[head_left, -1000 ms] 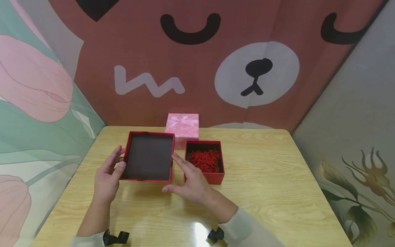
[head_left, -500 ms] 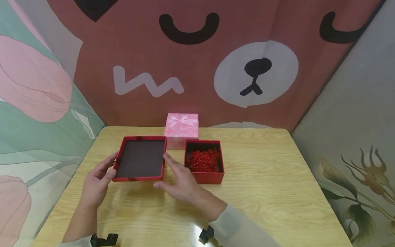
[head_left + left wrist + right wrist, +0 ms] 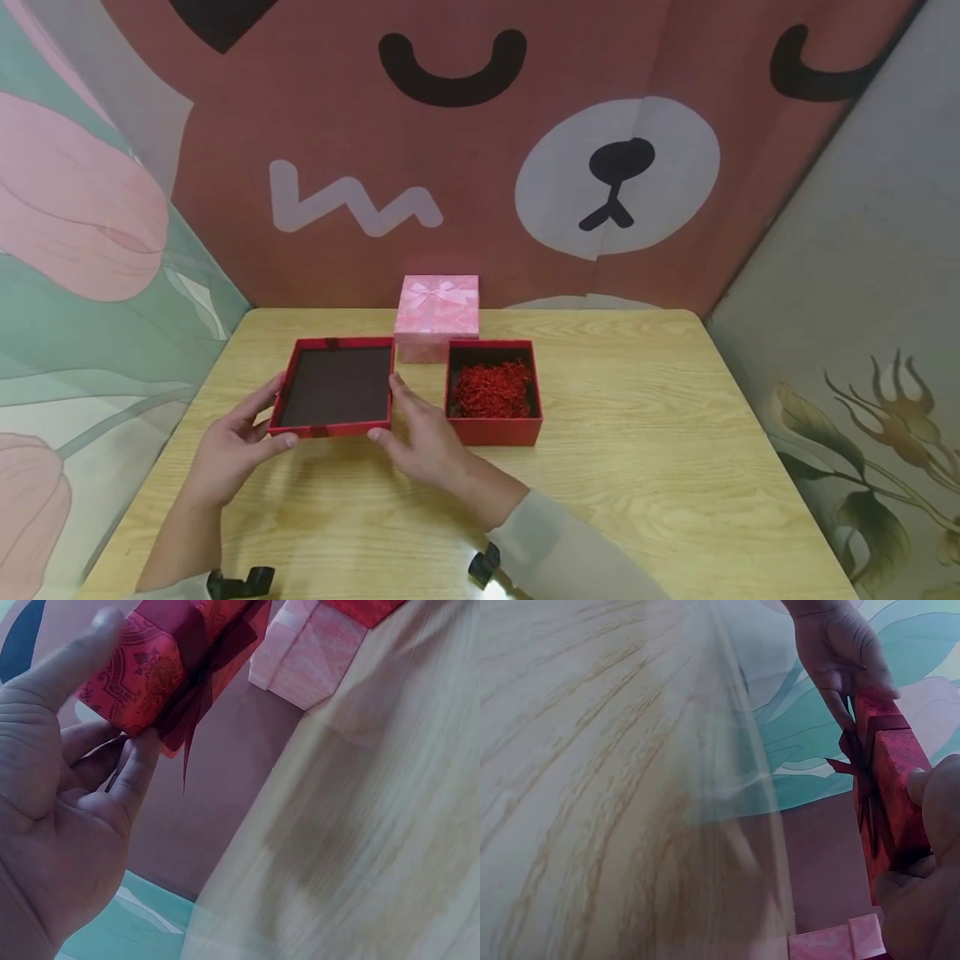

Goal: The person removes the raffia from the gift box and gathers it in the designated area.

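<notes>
A red gift box lid [image 3: 335,387], dark inside turned up, is held above the table between both hands. My left hand [image 3: 221,454] grips its left end, thumb at the near edge and fingers at the side and beneath. The right hand [image 3: 427,442] holds the right end; in the right wrist view its thumb lies on the lid's wall and its fingers curl below. A dark red ribbon bow [image 3: 196,686] hangs under the patterned lid in the left wrist view. To the right stands the open red box [image 3: 495,432], with red shredded paper [image 3: 492,390] inside.
A pink gift box [image 3: 437,312] with a bow on its top stands behind, near the table's back edge. The wood-grain table [image 3: 637,433] meets a wall cloth [image 3: 360,275] with a printed bear at the back.
The lid has moved left and lower, and its tilt has changed. My left thumb has shifted to the near edge. The right hand followed and brought its thumb to the lid.
</notes>
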{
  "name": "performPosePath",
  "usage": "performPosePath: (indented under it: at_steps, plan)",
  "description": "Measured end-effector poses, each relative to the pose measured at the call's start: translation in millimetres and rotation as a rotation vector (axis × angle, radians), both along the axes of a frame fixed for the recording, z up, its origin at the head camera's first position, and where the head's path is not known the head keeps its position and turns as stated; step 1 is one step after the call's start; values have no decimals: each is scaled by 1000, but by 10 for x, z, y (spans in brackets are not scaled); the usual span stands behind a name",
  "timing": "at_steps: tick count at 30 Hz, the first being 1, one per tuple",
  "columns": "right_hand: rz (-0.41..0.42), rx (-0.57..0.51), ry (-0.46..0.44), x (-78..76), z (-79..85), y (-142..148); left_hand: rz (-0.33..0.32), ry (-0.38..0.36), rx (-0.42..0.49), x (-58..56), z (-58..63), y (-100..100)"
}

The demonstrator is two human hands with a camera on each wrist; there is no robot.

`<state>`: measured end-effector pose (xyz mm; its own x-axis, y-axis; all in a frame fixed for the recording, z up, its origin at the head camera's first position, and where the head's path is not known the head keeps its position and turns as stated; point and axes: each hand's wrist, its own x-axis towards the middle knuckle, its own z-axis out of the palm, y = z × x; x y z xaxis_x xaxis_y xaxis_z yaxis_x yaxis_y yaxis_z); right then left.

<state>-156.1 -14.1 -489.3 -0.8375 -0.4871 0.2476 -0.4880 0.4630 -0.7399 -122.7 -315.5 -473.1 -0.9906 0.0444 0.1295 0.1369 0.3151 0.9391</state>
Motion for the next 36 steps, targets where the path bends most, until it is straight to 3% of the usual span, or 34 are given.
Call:
performPosePath:
  at_steps: [4,19,27,36]
  plan:
    - [-6,16,-3,-35,-66,-61,18,-49,-97,-45,-75,-50]
    - [-87,107,2,-220,-278,-298,23,-211,-230,-340,-316,-241]
    - [-162,103,-41,-314,-397,-405,8,-262,-252,-506,-409,-280]
    - [-268,80,-45,-442,-420,-509,1,-321,-254,-760,-500,-303]
